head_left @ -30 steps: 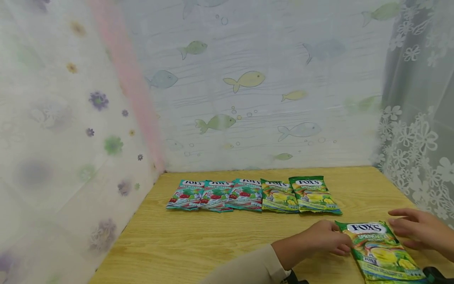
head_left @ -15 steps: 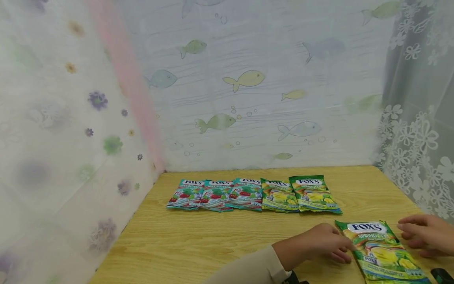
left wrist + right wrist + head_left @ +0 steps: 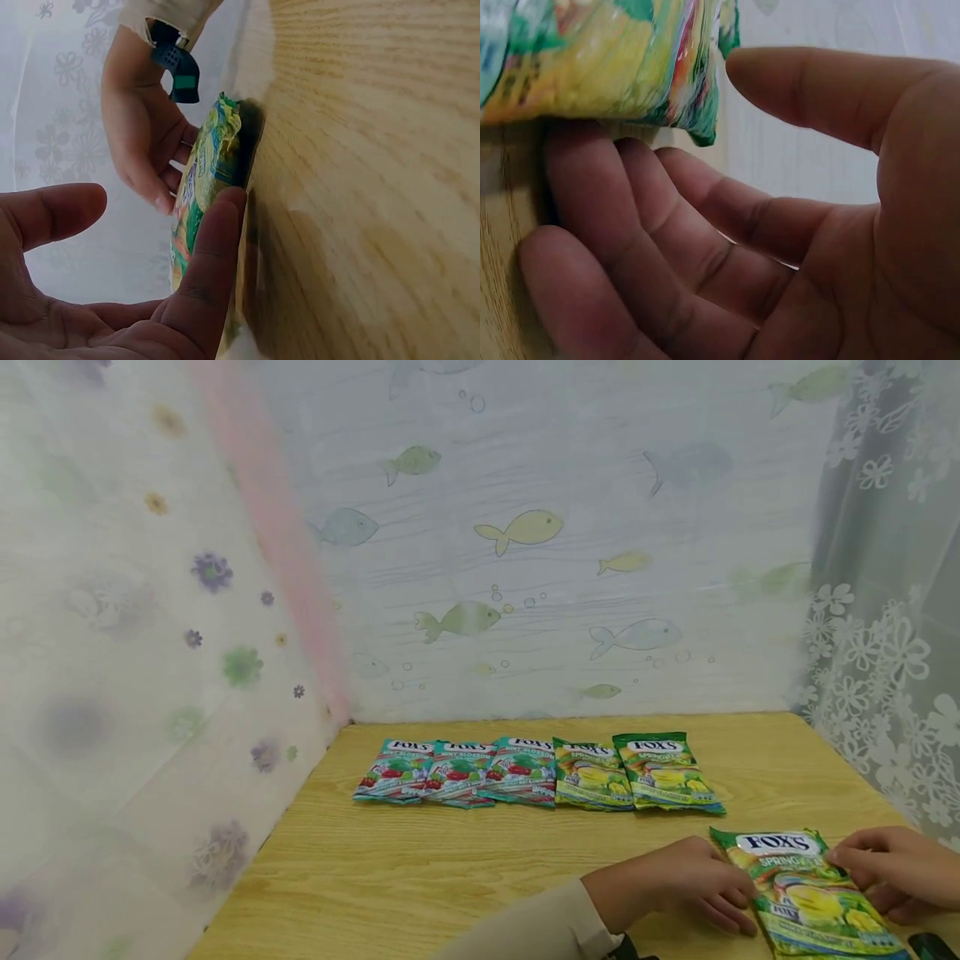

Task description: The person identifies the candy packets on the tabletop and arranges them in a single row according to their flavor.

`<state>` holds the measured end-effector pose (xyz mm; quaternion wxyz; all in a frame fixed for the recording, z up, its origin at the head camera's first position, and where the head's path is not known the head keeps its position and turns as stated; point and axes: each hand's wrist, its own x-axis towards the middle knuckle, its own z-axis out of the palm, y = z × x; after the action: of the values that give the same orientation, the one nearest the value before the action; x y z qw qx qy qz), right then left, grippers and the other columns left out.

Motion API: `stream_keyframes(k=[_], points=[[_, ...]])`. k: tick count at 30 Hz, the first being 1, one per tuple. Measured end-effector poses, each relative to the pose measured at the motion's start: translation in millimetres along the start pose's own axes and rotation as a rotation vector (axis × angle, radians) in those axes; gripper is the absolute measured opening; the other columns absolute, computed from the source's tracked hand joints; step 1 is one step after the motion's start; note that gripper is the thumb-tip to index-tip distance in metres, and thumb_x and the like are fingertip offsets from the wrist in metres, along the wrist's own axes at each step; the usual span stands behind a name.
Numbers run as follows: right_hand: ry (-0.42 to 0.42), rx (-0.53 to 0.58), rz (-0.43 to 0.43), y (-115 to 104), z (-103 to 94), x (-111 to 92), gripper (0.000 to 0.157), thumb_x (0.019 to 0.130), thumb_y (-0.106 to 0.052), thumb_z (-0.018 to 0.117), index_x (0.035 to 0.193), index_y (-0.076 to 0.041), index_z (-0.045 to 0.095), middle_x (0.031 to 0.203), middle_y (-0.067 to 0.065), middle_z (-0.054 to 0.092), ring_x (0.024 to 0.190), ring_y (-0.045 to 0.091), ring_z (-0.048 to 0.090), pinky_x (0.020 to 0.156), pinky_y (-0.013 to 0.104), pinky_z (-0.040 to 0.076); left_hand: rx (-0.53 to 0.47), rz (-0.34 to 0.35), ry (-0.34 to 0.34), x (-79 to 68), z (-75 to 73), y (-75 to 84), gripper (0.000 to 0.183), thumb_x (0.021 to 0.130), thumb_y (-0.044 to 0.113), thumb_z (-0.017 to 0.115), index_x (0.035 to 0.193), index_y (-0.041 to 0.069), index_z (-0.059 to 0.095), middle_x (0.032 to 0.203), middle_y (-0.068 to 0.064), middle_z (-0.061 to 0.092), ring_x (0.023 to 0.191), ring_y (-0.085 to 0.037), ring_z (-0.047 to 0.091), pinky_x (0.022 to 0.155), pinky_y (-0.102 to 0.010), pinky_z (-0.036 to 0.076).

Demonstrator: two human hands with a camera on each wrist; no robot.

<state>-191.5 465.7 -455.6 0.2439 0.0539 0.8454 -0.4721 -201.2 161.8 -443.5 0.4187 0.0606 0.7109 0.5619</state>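
A green sweet bag [image 3: 806, 893] lies flat on the wooden table [image 3: 450, 877] at its near right corner, logo end pointing away from the person, with a hand at each long side. The left hand [image 3: 686, 881] rests on the table against the bag's left edge, its fingers nearly straight and lying along that edge; in the left wrist view one fingertip [image 3: 225, 214] touches the side of the bag [image 3: 206, 180] while the thumb stands well apart, so this hand is open and grips nothing. The right hand [image 3: 896, 872] sits at the bag's right edge with its fingers gently bent toward the bag. In the right wrist view its fingers [image 3: 630, 225] lie on the table just under the bag's edge [image 3: 607, 67] and the thumb hovers above the bag without clearly touching; whether the fingers have slipped beneath the bag is hard to tell from so close, but the hand looks relaxed and open rather than pinching. A cream sleeve [image 3: 525, 931] covers the left forearm. Farther back on the table lies a row of five more bags, edges touching or overlapping: three teal ones [image 3: 457, 770] on the left and two green ones [image 3: 637, 772] on the right. Sheer printed curtains [image 3: 525, 543] hang behind and beside the table.
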Motion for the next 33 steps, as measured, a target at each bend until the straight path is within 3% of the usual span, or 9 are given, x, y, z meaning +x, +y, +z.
stream_keyframes(k=[5, 8, 12, 16, 19, 22, 28, 30, 33], points=[[-0.166, 0.062, -0.091, 0.6, -2.6, 1.0, 0.033, 0.111, -0.031, 0.049, 0.097, -0.001, 0.057, 0.063, -0.006, 0.039, 0.049, 0.006, 0.018, 0.048, 0.025, 0.032, 0.01, 0.005, -0.032, 1.7, 2.2, 0.7, 0.018, 0.096, 0.019, 0.069, 0.092, 0.003, 0.078, 0.088, -0.007, 0.077, 0.115, -0.037, 0.07, 0.082, -0.031, 0.062], [-0.222, 0.094, -0.11, -0.4, -3.3, 1.7, 0.03, 0.111, -0.028, 0.049, 0.098, -0.001, 0.055, 0.062, -0.006, 0.035, 0.049, 0.007, 0.016, 0.048, 0.025, 0.03, 0.001, -0.017, -0.038, 2.6, 4.6, 0.7, 0.018, 0.097, 0.019, 0.07, 0.093, 0.004, 0.078, 0.088, -0.007, 0.077, 0.115, -0.034, 0.071, 0.08, -0.028, 0.062], [-0.155, 0.017, -0.062, -3.1, -0.8, 1.9, 0.033, 0.109, -0.031, 0.054, 0.107, 0.002, 0.056, 0.068, -0.003, 0.051, 0.048, 0.005, 0.028, 0.05, 0.024, 0.037, -0.012, -0.03, -0.051, 3.3, 6.3, 0.8, 0.015, 0.098, 0.018, 0.069, 0.103, 0.005, 0.075, 0.091, -0.008, 0.076, 0.115, -0.034, 0.071, 0.086, -0.03, 0.062], [-0.059, -0.073, 0.008, -7.3, 3.8, 2.3, 0.039, 0.106, -0.034, 0.06, 0.111, 0.004, 0.058, 0.082, 0.002, 0.066, 0.052, 0.007, 0.053, 0.053, 0.024, 0.05, -0.033, -0.028, -0.081, 3.8, 5.7, 0.6, 0.022, 0.099, 0.017, 0.068, 0.118, 0.006, 0.071, 0.095, -0.01, 0.077, 0.12, -0.036, 0.068, 0.093, -0.035, 0.06], [-0.039, -0.091, 0.02, -8.8, 4.1, 2.1, 0.04, 0.104, -0.032, 0.062, 0.113, 0.006, 0.059, 0.078, 0.001, 0.064, 0.052, 0.007, 0.053, 0.053, 0.024, 0.05, -0.048, -0.027, -0.104, 4.2, 5.1, 0.6, 0.021, 0.1, 0.015, 0.068, 0.119, 0.007, 0.069, 0.101, -0.015, 0.079, 0.122, -0.037, 0.066, 0.095, -0.035, 0.06], [-0.009, -0.115, 0.016, -9.7, 2.4, 2.1, 0.045, 0.103, -0.032, 0.064, 0.117, 0.011, 0.058, 0.073, -0.001, 0.058, 0.05, 0.006, 0.043, 0.053, 0.024, 0.047, -0.066, -0.029, -0.12, 3.6, 5.4, 1.2, 0.02, 0.1, 0.013, 0.067, 0.12, 0.01, 0.067, 0.107, -0.017, 0.078, 0.124, -0.037, 0.065, 0.096, -0.036, 0.059], [0.009, -0.118, -0.012, -12.9, 0.1, 0.2, 0.054, 0.104, -0.029, 0.063, 0.126, 0.018, 0.052, 0.064, -0.003, 0.046, 0.049, 0.006, 0.032, 0.051, 0.026, 0.043, -0.091, -0.01, -0.1, -0.1, 9.0, 2.8, 0.026, 0.098, 0.01, 0.069, 0.123, 0.016, 0.064, 0.106, -0.02, 0.078, 0.122, -0.039, 0.065, 0.099, -0.041, 0.058], [0.02, -0.131, -0.015, -14.5, -0.3, 0.1, 0.058, 0.104, -0.03, 0.062, 0.128, 0.02, 0.049, 0.071, -0.002, 0.051, 0.05, 0.007, 0.034, 0.052, 0.027, 0.045, -0.108, 0.007, -0.091, -0.4, 9.8, 3.0, 0.028, 0.098, 0.008, 0.069, 0.124, 0.016, 0.064, 0.105, -0.021, 0.078, 0.121, -0.041, 0.065, 0.099, -0.043, 0.057], [0.056, -0.195, -0.017, -16.3, -1.4, 0.9, 0.069, 0.104, -0.036, 0.063, 0.131, 0.025, 0.044, 0.087, 0.003, 0.062, 0.057, 0.012, 0.047, 0.057, 0.032, 0.053, -0.122, 0.034, -0.078, 1.2, 10.5, 3.6, 0.032, 0.097, 0.006, 0.069, 0.127, 0.015, 0.063, 0.101, -0.022, 0.078, 0.117, -0.043, 0.067, 0.098, -0.046, 0.058]])
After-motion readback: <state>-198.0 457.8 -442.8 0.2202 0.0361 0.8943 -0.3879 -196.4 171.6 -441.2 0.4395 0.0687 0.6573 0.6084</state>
